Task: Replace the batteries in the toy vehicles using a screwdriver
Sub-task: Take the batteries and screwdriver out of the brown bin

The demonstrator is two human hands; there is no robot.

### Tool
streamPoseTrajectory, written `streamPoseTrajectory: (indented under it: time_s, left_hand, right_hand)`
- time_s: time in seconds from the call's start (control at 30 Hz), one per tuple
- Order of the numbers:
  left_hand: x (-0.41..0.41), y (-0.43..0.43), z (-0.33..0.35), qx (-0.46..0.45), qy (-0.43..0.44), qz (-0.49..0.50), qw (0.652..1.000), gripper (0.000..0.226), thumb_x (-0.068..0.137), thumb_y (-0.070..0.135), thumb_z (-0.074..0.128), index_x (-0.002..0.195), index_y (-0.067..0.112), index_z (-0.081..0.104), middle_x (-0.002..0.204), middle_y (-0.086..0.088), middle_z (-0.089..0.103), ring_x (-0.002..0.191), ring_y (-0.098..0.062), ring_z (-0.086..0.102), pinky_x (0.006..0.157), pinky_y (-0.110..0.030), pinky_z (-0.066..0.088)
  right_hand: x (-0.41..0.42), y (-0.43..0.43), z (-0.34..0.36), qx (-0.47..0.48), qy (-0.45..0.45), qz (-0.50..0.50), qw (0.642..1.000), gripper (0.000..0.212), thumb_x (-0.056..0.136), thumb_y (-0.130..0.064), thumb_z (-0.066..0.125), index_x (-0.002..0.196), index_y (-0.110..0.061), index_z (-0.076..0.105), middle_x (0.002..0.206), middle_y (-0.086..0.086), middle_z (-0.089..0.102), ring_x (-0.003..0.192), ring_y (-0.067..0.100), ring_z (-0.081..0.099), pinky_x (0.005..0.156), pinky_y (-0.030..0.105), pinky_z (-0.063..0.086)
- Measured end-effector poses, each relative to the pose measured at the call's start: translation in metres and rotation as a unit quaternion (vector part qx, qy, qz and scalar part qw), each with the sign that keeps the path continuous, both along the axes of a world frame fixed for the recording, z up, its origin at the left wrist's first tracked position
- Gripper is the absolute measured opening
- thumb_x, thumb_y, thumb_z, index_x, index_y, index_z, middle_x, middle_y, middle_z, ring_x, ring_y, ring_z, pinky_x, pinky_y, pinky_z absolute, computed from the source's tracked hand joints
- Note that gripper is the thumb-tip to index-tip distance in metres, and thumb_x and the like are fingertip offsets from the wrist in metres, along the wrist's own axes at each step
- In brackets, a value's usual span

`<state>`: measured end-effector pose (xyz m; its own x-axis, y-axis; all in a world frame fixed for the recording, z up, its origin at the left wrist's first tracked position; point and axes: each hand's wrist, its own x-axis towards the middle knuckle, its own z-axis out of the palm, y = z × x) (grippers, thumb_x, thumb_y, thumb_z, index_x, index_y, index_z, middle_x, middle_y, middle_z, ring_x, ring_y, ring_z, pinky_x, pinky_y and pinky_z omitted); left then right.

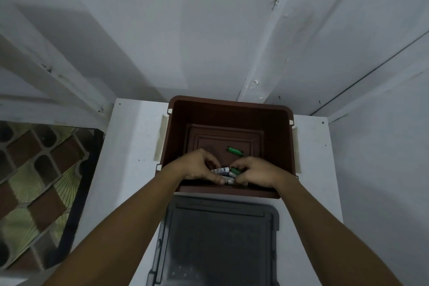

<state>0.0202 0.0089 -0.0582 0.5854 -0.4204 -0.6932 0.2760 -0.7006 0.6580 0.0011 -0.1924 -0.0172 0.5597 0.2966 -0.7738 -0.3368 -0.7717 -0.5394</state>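
Reaching both arms forward, you are working inside a brown bin [286, 146] that is sitting on a white table [130, 146] in a corner between pale walls.

Your left hand [197, 165] is curling its fingers and thumb round a small bunch of white batteries [221, 171], gripping them low in the bin, close to the wall nearest you. Your right hand [255, 173] is meeting it from the other side, with its fingertips pinching a green battery [234, 171] that is lying against the white ones. The fingertips of both hands are crowding together over the bunch, and whether they are touching each other is too hard to tell.

A loose battery [235, 151], also green, is lying tilted on the bin floor just beyond your hands, apart from them.

A grey tray [220, 239] is sitting on the table just in front of the bin, between your forearms. A patterned cloth [34, 181] in brown and pale green is showing at your left, beside the table.
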Motion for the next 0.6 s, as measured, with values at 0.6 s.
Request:
streamPoseTrajectory:
  time_s: [0.6]
  left_hand:
    - [0.0040, 0.0001, -0.0022, 0.006, 0.046, -0.048, 0.998, 0.045, 0.072, 0.040, 0.083, 0.107, 0.014, 0.071, 0.100, -0.001, 0.071, 0.098, -0.017, 0.062, 0.089, -0.031, 0.046]
  right_hand:
    - [0.0065, 0.0029, -0.0057, 0.036, 0.067, 0.020, 0.997, 0.031, 0.068, -0.022, 0.061, 0.097, -0.024, 0.073, 0.102, 0.008, 0.068, 0.100, 0.023, 0.061, 0.091, 0.039, 0.046]
